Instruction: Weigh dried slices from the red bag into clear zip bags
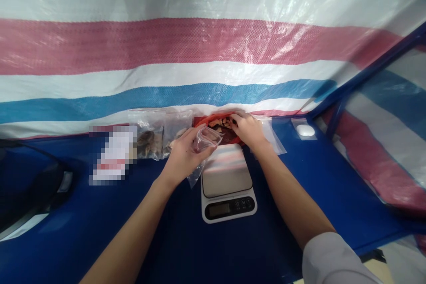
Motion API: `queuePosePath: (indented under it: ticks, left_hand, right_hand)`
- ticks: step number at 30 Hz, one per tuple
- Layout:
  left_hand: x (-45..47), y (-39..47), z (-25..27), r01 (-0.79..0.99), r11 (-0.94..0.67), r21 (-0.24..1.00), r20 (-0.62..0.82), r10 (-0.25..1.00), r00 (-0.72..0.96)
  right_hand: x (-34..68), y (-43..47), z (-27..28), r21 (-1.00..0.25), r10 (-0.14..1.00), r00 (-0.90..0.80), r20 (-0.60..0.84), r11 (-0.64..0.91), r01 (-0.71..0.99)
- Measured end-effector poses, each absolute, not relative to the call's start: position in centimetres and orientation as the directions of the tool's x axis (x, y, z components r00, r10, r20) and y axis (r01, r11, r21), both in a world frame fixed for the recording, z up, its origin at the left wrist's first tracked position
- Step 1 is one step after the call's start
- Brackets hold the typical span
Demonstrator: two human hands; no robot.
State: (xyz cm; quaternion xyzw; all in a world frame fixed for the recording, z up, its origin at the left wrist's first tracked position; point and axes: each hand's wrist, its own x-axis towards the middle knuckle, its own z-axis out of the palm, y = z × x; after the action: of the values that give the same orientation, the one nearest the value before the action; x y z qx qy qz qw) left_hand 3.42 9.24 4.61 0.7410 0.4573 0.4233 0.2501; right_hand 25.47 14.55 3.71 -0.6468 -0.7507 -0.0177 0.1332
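Head view: plastic bag (209, 135) between hands (186, 151) (248, 128)

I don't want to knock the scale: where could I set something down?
Bare tabletop shows right of the right forearm, before the white oval object, and between the left forearm and black object. Crowded: beyond the scale, where the left hand holds a clear bag and the right hand is at the red bag.

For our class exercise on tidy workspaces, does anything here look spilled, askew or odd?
No spill shows on the scale, which sits only slightly turned. One oddity: the white item on the left of the table breaks into blocky squares, hiding its details.
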Motion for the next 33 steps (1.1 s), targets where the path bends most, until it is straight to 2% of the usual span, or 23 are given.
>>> queuePosePath:
  ticks: [4, 11, 23, 25, 27, 30, 33]
  left_hand:
    - [3.4, 9.2, 4.8, 0.481, -0.456, 0.749, 0.396, 0.890, 0.227]
    - [3.4, 9.2, 4.9, 0.475, -0.451, 0.755, 0.387, 0.893, 0.232]
    - [3.6, 9.1, 5.0, 0.492, -0.447, 0.747, 0.386, 0.894, 0.227]
    - [3.6, 9.1, 5.1, 0.492, -0.447, 0.748, 0.386, 0.894, 0.225]
    - [3.6, 9.1, 5.2, 0.492, -0.445, 0.748, 0.380, 0.895, 0.232]
    - [3.5, 9.1, 5.2, 0.496, -0.446, 0.745, 0.376, 0.895, 0.241]
    - [3.6, 9.0, 5.1, 0.500, -0.454, 0.738, 0.378, 0.891, 0.251]
  right_hand:
    - [25.6, 14.6, 3.9, -0.139, 0.967, -0.141, 0.211, 0.173, 0.975]
    - [26.3, 14.7, 4.6, -0.213, 0.932, -0.309, 0.191, 0.346, 0.914]
    - [27.2, 15.0, 3.9, -0.295, 0.898, -0.331, 0.291, 0.413, 0.862]
    - [27.4, 14.9, 4.4, -0.366, 0.893, -0.318, 0.317, 0.425, 0.828]
    - [27.5, 14.7, 5.1, -0.488, 0.891, -0.292, 0.347, 0.438, 0.755]
    - [27.3, 14.1, 6.6, -0.679, 0.878, -0.258, 0.404, 0.477, 0.558]
    - [26.6, 13.2, 8.0, -0.790, 0.850, -0.286, 0.443, 0.521, 0.325]
